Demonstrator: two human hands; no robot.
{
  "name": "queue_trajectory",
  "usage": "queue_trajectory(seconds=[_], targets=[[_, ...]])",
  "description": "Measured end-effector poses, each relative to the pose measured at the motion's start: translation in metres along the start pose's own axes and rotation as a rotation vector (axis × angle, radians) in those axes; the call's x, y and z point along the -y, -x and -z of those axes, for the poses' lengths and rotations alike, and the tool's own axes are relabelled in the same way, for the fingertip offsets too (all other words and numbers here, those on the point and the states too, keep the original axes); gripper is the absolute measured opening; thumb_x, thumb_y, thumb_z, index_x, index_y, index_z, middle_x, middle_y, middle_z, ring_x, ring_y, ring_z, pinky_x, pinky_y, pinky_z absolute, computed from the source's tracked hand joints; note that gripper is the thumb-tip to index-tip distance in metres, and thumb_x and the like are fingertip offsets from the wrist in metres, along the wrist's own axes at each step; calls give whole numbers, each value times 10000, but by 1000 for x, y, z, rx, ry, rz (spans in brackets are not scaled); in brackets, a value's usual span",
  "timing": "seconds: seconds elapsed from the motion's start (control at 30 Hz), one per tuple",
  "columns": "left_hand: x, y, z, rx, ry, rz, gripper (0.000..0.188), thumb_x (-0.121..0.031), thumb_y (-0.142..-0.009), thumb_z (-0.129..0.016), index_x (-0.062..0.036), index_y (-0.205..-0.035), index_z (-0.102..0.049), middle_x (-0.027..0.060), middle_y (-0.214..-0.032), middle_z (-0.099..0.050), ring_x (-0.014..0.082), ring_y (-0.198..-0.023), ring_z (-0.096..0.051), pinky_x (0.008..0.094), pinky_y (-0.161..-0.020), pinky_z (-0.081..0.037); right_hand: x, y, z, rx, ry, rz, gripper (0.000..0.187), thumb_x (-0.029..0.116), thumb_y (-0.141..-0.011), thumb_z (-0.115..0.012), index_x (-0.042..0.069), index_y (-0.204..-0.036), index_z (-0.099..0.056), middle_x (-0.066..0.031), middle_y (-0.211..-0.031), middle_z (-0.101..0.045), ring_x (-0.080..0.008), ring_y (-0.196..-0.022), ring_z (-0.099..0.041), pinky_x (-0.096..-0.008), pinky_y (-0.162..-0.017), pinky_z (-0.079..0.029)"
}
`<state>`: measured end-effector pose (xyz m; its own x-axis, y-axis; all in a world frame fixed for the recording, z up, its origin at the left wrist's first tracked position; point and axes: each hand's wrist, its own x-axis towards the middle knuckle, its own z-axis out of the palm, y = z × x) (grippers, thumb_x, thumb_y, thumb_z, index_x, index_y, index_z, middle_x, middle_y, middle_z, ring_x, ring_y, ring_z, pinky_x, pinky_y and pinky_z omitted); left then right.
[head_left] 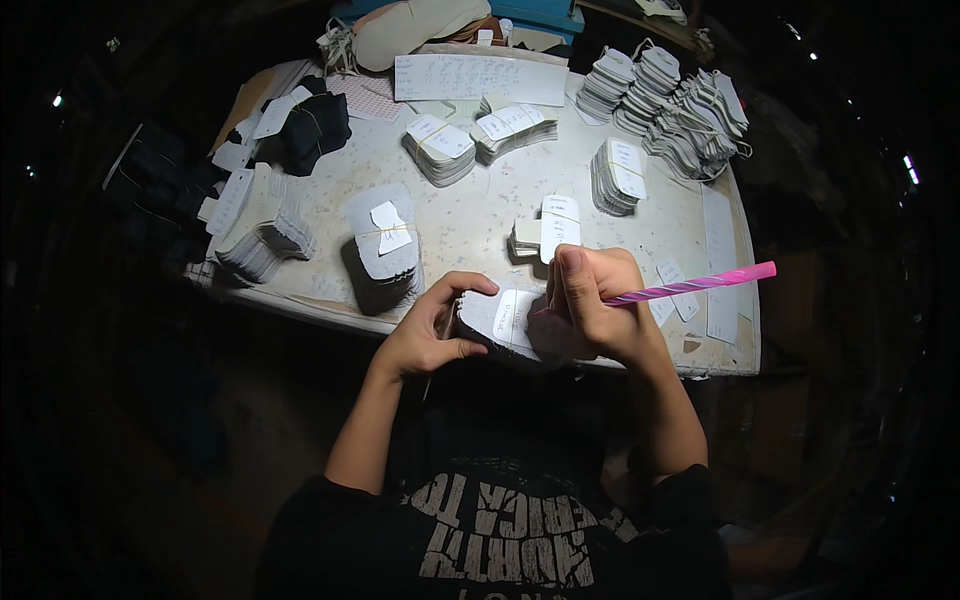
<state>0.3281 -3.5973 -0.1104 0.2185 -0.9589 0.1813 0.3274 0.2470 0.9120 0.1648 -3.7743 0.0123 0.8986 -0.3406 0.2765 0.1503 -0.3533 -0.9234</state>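
Observation:
My left hand (432,330) is closed round the left end of a bundle of cut pieces (482,312), grey on top and dark along the side, at the table's front edge. A thin band crosses the bundle, and a white label (512,318) with handwriting lies on top. In my right hand (608,310) is a pink striped pen (705,284), its rear end pointing right. This hand is over the right part of the bundle and hides the pen's tip. Just beyond it stands a small banded stack with a white card (560,225).
A grey-topped dark bundle (385,245) stands left of my hands, a pale stack (262,240) farther left. Banded stacks (440,150) and a white written sheet (480,80) lie farther back. Several stacks (690,115) crowd the back right. Loose cards (678,288) lie at the right.

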Motion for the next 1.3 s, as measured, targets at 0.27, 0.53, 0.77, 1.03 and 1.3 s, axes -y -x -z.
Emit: queue_trajectory(seconds=[0.27,0.53,0.77,1.03,1.3], targets=[[4,2,1,1,-16,-6,728,101,-751,-843,-63,-1387,-529,63,-1339,-555,159,-1271,-537,314,-1091,-441,-2,-1,-11,6,191,23,300,107,-1079,-551,-8,-801,-549,-131,-610,-524,-224,-493,-470,-353,-521,-428],[5,1,0,5,7,-4,742,76,-763,-861,-65,-1401,-511,52,-1339,-549,150,-1260,-539,310,-1079,-447,1,-2,-11,27,270,82,250,78,-1053,-565,-13,-820,-573,-167,-650,-568,-333,-539,-569,-381,-557,-474],[3,2,-1,6,10,5,742,87,-761,-856,-63,-1400,-511,48,-1332,-548,148,-1257,-537,311,-1076,-452,2,-3,-12,39,303,128,224,53,-1030,-582,-11,-816,-571,-173,-675,-570,-354,-580,-592,-401,-574,-483],[1,2,-3,6,-6,-15,740,107,-754,-847,-63,-1394,-518,51,-1316,-555,150,-1240,-551,309,-1061,-465,2,-1,-12,50,325,145,218,44,-1018,-591,-1,-807,-565,-172,-682,-573,-359,-583,-593,-409,-574,-482],[4,2,-1,-5,-22,-26,723,94,-770,-842,-68,-1397,-520,51,-1303,-563,147,-1223,-560,305,-1042,-471,2,-1,-12,24,324,114,204,53,-1022,-594,-9,-828,-590,-170,-681,-573,-359,-580,-595,-408,-564,-480]])
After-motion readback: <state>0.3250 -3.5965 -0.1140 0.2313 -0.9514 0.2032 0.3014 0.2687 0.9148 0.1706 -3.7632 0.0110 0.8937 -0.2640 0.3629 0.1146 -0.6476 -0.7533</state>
